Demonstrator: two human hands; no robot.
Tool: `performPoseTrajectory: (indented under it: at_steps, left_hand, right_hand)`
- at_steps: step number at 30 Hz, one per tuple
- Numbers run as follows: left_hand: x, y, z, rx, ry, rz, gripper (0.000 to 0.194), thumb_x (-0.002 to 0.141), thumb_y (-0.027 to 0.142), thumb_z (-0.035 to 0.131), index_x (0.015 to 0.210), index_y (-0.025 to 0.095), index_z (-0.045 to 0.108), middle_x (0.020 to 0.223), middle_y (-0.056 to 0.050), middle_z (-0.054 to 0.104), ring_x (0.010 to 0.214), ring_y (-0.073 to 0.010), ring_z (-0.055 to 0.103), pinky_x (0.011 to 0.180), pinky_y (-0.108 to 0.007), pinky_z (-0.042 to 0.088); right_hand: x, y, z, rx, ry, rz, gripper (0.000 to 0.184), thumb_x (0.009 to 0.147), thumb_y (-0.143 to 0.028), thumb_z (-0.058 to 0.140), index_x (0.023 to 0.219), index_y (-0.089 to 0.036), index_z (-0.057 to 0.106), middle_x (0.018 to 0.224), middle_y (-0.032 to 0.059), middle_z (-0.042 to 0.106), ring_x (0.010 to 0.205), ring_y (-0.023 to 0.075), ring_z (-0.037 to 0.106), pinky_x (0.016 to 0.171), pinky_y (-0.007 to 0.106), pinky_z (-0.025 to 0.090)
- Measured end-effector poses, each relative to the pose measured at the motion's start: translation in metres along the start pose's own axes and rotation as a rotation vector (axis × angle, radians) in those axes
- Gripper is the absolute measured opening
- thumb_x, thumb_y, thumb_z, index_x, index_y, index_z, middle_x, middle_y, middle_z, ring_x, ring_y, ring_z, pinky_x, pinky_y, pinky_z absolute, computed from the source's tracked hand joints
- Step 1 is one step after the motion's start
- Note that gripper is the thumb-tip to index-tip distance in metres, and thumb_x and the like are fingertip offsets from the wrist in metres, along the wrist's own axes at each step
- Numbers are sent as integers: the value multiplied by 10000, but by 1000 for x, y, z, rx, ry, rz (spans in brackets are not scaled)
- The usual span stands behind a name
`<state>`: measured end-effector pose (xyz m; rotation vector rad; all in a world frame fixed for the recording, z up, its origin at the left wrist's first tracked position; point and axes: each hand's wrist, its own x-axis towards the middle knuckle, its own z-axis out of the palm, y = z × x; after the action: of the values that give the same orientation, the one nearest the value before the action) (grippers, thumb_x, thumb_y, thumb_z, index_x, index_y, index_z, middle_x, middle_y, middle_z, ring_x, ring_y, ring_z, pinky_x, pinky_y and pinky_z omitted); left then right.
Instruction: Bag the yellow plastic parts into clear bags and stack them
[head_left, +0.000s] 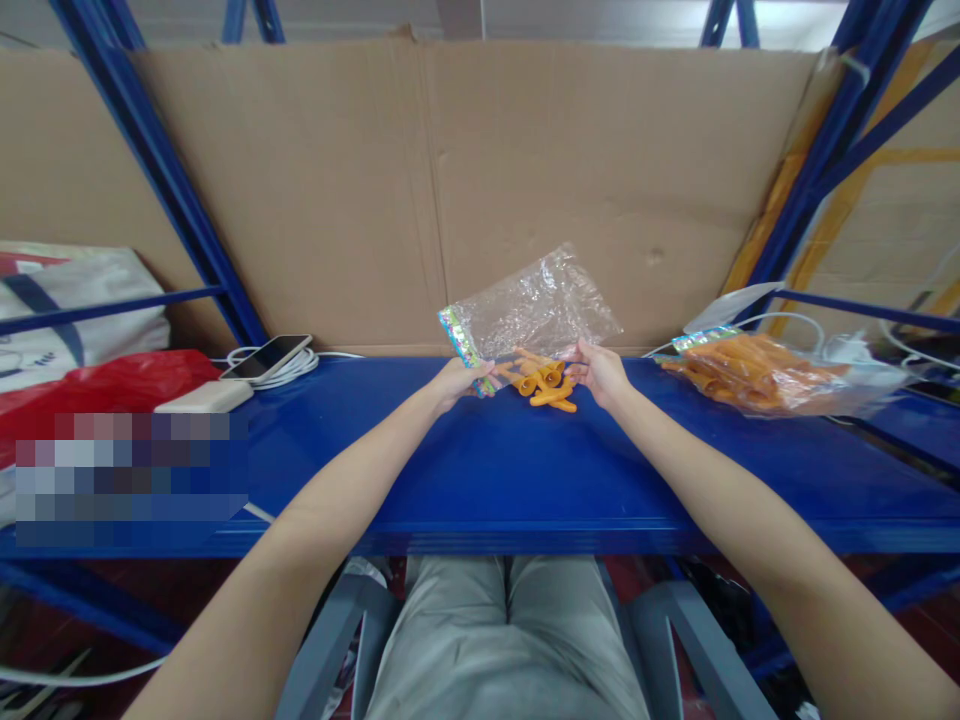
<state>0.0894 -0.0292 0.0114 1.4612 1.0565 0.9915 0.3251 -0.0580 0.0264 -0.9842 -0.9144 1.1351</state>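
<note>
My left hand (456, 384) is closed on a clear plastic bag (536, 300) at its left edge, where a colourful printed strip (459, 335) runs. The bag spreads up and to the right, crinkled and flat-looking. My right hand (598, 372) pinches near the bag's lower right edge, its fingers close beside a small pile of orange pieces. These orange horn-shaped pieces (553, 392), some with hollow flared ends, lie on the blue shelf between my hands. Some of them are partly under or inside the bag's lower edge; which one is unclear.
A filled bag of similar orange pieces (757, 372) lies to the right on the blue shelf (480, 470). At left are a phone (268, 357) on a coiled white cable, a white box (206, 397) and a red plastic bag (112, 385). Cardboard (315, 200) stands behind.
</note>
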Motion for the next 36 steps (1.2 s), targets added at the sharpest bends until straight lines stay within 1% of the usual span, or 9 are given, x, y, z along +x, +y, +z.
performPoseTrajectory:
  at_steps: [7,12,14,17,20,23,27,33,36]
  left_hand:
    - [-2,4,6,-15,27,9,221,864,298,655,749,109,666,658,-77,706,540,-131,631,587,-262,511]
    - [-1,2,6,28,53,11,228,860,332,655,827,106,666,673,-77,710,585,-145,653,612,-259,523]
    - [3,-1,3,90,128,21,234,872,339,629,885,109,670,744,-87,727,654,-166,674,650,-274,534]
    - [11,-5,-5,254,352,76,288,890,313,580,1097,123,638,983,-121,732,856,-215,694,789,-341,544]
    - [15,-12,-15,554,486,195,577,842,196,584,1395,130,435,1322,-185,591,1193,-259,582,1001,-405,458]
    - [12,-19,-22,962,314,342,845,774,212,641,1520,213,246,1569,-155,306,1437,-312,292,1124,-504,311]
    - [4,-24,-18,1271,38,472,881,812,409,629,1547,318,152,1639,-80,106,1490,-360,79,1140,-619,174]
    - [-8,-12,4,1382,-110,680,628,947,479,437,1527,369,226,1638,-29,128,1496,-323,75,1159,-614,81]
    - [-17,-6,18,1367,-204,776,584,959,518,395,1512,379,272,1630,-19,166,1497,-298,94,1174,-579,71]
  right_hand:
    - [6,4,1,17,118,-82,356,974,-211,483,636,-152,578,484,-25,573,331,39,436,376,149,384]
    - [10,7,-3,-9,87,-121,310,941,-225,548,643,-151,593,457,-40,530,341,42,422,389,154,386]
    - [9,5,-5,-28,62,-96,300,942,-204,527,656,-146,598,471,-30,547,344,47,434,400,165,400]
    - [8,1,-8,-31,73,-66,270,933,-149,486,687,-148,598,478,-25,557,342,54,448,405,174,405]
    - [8,-3,-10,-11,112,-57,200,906,-117,476,755,-160,599,467,-40,550,339,65,446,394,178,389]
    - [8,-5,-11,8,115,-42,155,876,-118,481,796,-166,606,456,-47,537,341,72,427,391,182,373]
    - [7,-6,-11,54,60,1,174,846,-121,462,781,-158,619,437,-48,493,363,74,413,400,178,354]
    - [4,-11,-8,169,2,78,236,863,-138,397,753,-161,605,428,-55,423,375,76,376,403,169,337]
    - [6,-15,-9,244,6,67,246,866,-132,383,756,-163,601,430,-61,390,377,74,365,417,164,357]
